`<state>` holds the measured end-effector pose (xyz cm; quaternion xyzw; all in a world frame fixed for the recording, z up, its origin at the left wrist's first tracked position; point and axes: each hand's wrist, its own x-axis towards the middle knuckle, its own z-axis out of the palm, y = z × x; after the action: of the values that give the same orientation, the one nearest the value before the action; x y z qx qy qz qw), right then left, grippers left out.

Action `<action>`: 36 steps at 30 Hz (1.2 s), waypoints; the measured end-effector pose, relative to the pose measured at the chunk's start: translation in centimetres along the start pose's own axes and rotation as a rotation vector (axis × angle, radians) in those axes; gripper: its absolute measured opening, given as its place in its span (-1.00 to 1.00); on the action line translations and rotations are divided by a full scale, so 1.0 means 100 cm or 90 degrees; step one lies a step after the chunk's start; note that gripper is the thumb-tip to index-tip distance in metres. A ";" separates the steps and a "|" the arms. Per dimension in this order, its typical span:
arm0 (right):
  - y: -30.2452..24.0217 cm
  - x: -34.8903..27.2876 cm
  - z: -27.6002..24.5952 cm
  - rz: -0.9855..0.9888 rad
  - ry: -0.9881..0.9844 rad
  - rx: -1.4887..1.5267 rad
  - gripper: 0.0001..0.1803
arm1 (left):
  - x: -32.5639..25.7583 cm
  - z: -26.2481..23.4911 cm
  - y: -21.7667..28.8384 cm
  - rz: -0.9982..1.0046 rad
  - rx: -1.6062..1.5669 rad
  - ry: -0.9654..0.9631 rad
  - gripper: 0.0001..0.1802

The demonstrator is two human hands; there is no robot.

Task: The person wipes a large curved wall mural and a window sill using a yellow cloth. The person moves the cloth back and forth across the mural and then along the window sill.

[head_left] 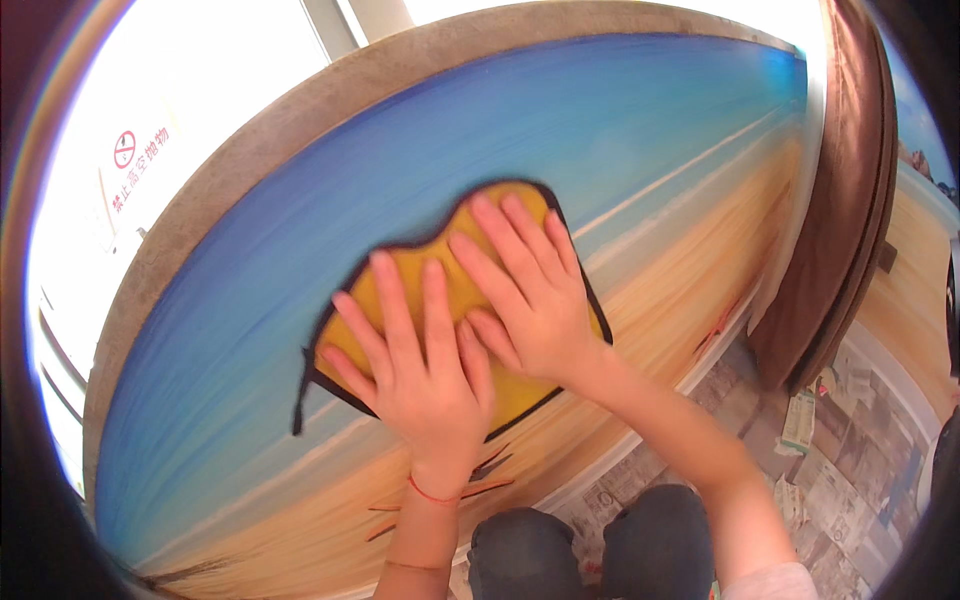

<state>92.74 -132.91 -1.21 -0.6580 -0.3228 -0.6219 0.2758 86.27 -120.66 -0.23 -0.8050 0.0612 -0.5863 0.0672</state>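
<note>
A yellow piece with black edging (522,400), which looks like a cloth, lies against a large painted beach scene (620,120). On its left part my left hand (425,370) rests flat, fingers spread. My right hand (535,300) is flat on its upper right part, fingers apart and its thumb close to my left hand. Neither hand is closed around anything. The top edge of the yellow piece is wavy, and a thin black strip (299,405) sticks out at its left corner. Much of its middle is hidden under my hands.
A grey-brown border (215,170) curves round the painting. Brown folded material (825,200) hangs at the right, near another painted surface (905,300). Printed paper sheets (835,470) cover the floor beside my knees (655,540). A bright window (230,60) is at the upper left.
</note>
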 end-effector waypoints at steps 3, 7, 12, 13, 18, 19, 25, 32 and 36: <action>0.017 0.036 0.002 -0.037 0.069 0.013 -0.42 | 0.035 -0.004 0.007 -0.011 -0.001 0.055 -0.44; 0.034 0.047 -0.001 -0.023 0.113 -0.021 -0.40 | 0.052 0.006 0.030 -0.007 0.014 0.066 -0.45; 0.032 -0.033 -0.001 0.115 0.050 -0.041 -0.42 | -0.006 0.031 0.039 0.071 0.011 -0.011 -0.49; 0.030 -0.059 0.002 0.126 0.039 -0.040 -0.42 | -0.026 0.036 0.038 0.095 0.020 -0.025 -0.50; 0.024 -0.109 0.001 0.133 0.010 -0.037 -0.45 | -0.066 0.045 0.039 0.146 0.011 -0.055 -0.49; 0.021 -0.095 0.001 0.126 0.017 -0.018 -0.45 | -0.055 0.037 0.037 0.118 0.009 -0.048 -0.49; 0.044 -0.036 -0.007 0.069 0.060 -0.013 -0.44 | -0.005 0.035 0.050 0.043 0.012 0.012 -0.46; 0.044 -0.168 0.004 0.159 0.004 -0.062 -0.43 | -0.092 0.069 0.059 0.222 0.042 -0.064 -0.51; 0.035 -0.257 -0.005 0.155 -0.093 -0.038 -0.42 | -0.156 0.080 0.060 0.346 0.061 -0.108 -0.53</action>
<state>94.65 -137.68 -26.60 -0.7438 -0.2407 -0.5438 0.3052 89.02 -123.48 -18.28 -0.8012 0.2411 -0.4796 0.2644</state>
